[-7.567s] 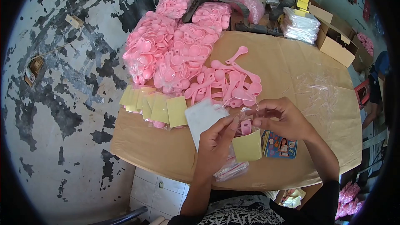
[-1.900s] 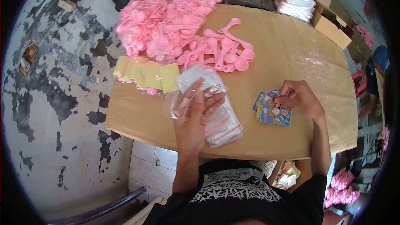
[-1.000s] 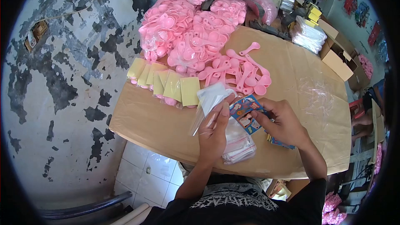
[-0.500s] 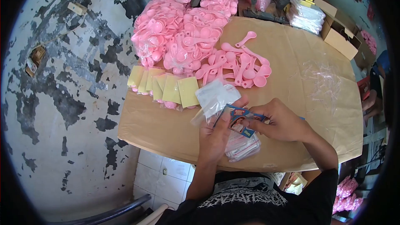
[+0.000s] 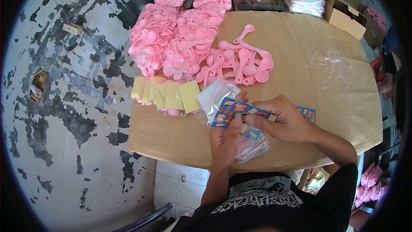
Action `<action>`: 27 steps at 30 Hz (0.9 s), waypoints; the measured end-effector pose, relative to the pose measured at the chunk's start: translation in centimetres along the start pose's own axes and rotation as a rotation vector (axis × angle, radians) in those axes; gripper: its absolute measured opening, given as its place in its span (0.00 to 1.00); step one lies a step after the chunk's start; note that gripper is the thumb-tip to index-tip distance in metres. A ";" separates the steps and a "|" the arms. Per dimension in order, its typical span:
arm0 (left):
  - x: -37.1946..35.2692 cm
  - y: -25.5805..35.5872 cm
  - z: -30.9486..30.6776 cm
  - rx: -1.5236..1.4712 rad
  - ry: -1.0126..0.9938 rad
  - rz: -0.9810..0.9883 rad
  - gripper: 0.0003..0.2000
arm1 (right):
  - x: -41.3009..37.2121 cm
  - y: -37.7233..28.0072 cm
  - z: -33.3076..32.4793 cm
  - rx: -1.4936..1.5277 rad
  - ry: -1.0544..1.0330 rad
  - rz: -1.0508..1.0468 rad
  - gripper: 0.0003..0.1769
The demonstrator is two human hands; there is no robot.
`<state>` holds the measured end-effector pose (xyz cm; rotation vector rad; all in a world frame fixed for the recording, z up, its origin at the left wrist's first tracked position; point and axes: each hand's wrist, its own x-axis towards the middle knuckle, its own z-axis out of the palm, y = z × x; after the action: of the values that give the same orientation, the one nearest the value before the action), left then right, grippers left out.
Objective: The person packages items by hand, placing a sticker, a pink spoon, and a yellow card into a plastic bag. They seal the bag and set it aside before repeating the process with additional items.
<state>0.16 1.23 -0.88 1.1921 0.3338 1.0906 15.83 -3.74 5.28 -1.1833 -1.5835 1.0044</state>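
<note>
Two hands in my head view, both on one blue printed card (image 5: 225, 111). My left hand (image 5: 225, 139) is clamped on its left part, thumb on top; my right hand (image 5: 285, 120) pinches the right part, thumb against fingers. Can't tell if a second card sits under it. Clear bag (image 5: 211, 104) at my left hand's fingers, overlapped by the card. Stack of clear bags (image 5: 254, 149) on the worktop (image 5: 339, 124), below the card. More blue cards (image 5: 307, 114) just beside my right hand, partly hidden. Loose pink spoons (image 5: 243, 62) further off, near bulging bags of spoons (image 5: 176, 43). Row of yellow-card packs (image 5: 174, 96) left of the clear bag.
</note>
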 end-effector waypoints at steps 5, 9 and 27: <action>-0.8 0.0 0.9 0.031 -0.006 -0.032 0.24 | -0.2 0.9 0.6 0.089 0.070 -0.027 0.12; -0.8 0.6 2.3 0.217 -0.055 0.077 0.21 | 0.0 3.0 1.4 0.095 0.165 -0.199 0.12; -1.3 -0.5 2.0 -0.072 0.249 0.011 0.13 | -0.2 1.0 0.9 0.238 0.058 0.082 0.11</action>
<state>1.24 -0.91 -0.96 0.9971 0.4757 1.2539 15.20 -3.81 4.09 -1.1092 -1.3382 1.1658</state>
